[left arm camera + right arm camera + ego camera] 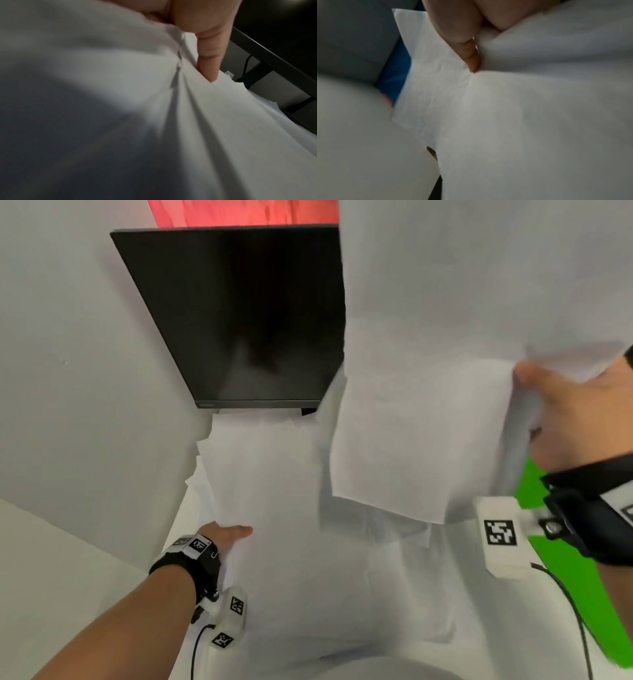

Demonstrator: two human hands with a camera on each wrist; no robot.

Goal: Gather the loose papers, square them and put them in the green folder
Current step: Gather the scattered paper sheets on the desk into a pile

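Observation:
A loose pile of white papers point(274, 474) lies on the white desk in front of the monitor. My left hand point(236, 537) grips the pile's near left edge, thumb on top and fingers hidden beneath; the left wrist view shows one finger point(209, 54) lying along creased sheets point(223, 121). My right hand point(527, 392) is raised at the right and pinches several sheets point(428, 388) that hang above the desk. The right wrist view shows its thumb point(467, 51) pressed on that paper point(505, 108). The green folder point(609, 611) lies flat at the right, partly under my right wrist.
A black monitor point(239, 320) stands at the back, and its stand point(254, 75) is just behind the pile. A grey wall point(85, 371) closes the left side. Cables run from both wrist cameras across the near desk.

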